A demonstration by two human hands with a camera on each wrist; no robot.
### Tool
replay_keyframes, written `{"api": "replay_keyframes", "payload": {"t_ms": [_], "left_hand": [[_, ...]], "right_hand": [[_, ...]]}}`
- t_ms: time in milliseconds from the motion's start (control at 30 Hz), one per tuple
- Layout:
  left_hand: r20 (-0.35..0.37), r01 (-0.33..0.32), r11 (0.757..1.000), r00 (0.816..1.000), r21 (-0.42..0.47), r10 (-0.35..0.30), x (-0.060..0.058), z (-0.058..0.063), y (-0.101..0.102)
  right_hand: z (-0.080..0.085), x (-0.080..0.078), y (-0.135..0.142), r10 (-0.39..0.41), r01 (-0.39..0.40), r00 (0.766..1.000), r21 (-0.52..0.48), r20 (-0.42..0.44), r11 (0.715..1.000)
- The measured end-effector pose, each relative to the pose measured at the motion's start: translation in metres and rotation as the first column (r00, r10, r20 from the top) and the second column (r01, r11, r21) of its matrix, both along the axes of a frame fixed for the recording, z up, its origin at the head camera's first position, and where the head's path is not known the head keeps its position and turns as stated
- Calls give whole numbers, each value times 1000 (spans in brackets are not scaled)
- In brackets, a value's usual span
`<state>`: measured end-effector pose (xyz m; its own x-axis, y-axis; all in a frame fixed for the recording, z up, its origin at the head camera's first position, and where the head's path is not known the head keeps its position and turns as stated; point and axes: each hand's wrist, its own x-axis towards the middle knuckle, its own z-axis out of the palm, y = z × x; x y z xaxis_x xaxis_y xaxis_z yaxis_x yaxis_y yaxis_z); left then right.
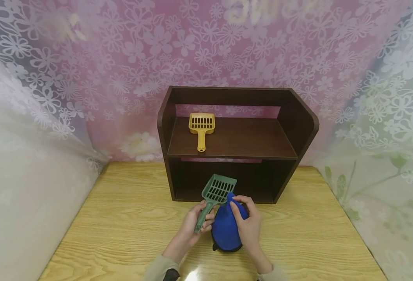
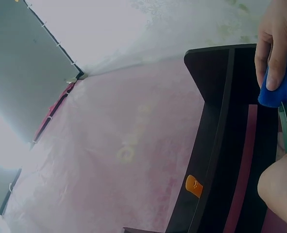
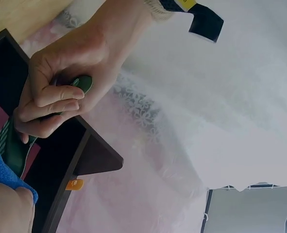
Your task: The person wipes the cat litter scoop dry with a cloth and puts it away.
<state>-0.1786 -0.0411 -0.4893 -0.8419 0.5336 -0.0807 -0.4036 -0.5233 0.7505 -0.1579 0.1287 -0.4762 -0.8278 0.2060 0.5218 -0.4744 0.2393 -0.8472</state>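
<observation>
My left hand (image 1: pixel 188 224) grips the handle of a green slotted litter scoop (image 1: pixel 209 207), its head tilted up before the lower shelf. My right hand (image 1: pixel 250 224) pinches a blue cloth (image 1: pixel 225 230) with dark edging near its top, against the scoop head's lower right side. The cloth hangs down between the hands, with a small dark tab at its bottom. In the right wrist view, left fingers (image 3: pixel 56 99) curl round the green handle, whose end (image 3: pixel 83 83) pokes out. The left wrist view shows right fingers (image 2: pixel 277 63) on the cloth. The cloth hides part of the scoop head.
Behind the hands a dark brown two-tier shelf (image 1: pixel 234 136) stands on the wood-grain table (image 1: pixel 132 218). A yellow litter scoop (image 1: pixel 201 136) lies on its upper tier, at the left. Flowered curtains (image 1: pixel 139 58) hang at the back and both sides.
</observation>
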Motion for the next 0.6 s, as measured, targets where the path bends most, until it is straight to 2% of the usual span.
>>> {"api": "replay_keyframes", "payload": {"t_ms": [167, 433, 600], "left_hand": [[-10, 22, 999, 1000, -30, -22, 1, 1, -1], [-58, 80, 994, 995, -69, -84, 7, 1, -3], [-50, 59, 996, 997, -74, -63, 8, 0, -1]], "right_hand": [[1, -4, 4, -22, 22, 1000, -37, -18, 999], [9, -19, 23, -122, 123, 992, -110, 14, 986], [6, -13, 15, -88, 92, 995, -110, 44, 990]]}}
